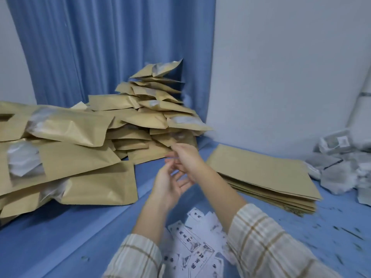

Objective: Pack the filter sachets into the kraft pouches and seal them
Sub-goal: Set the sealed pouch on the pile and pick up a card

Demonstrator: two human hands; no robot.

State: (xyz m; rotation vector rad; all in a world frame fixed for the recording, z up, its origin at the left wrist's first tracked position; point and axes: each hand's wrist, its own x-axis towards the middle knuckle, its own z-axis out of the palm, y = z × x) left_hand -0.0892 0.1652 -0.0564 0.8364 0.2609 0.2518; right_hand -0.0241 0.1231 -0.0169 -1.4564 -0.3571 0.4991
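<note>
Where blue cloth covers the bench (80, 227), puffy filled kraft pouches (84, 141) heap at nine o'clock; flat empty pouches (261, 173) stack at three; crinkled white sachets (339, 173) beyond. Left hand (170, 183) open, fingers relaxed; right hand (186, 155) blurred, grip unclear.

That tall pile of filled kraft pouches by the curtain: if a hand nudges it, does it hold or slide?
The pile of filled pouches probably slides: the pouches lie tilted and overlapping, not squared up. The top ones look likeliest to go, since they jut past those below. Each seems light and slightly puffed, so little resists a push. The flat stack of empty pouches looks steadier.
</note>
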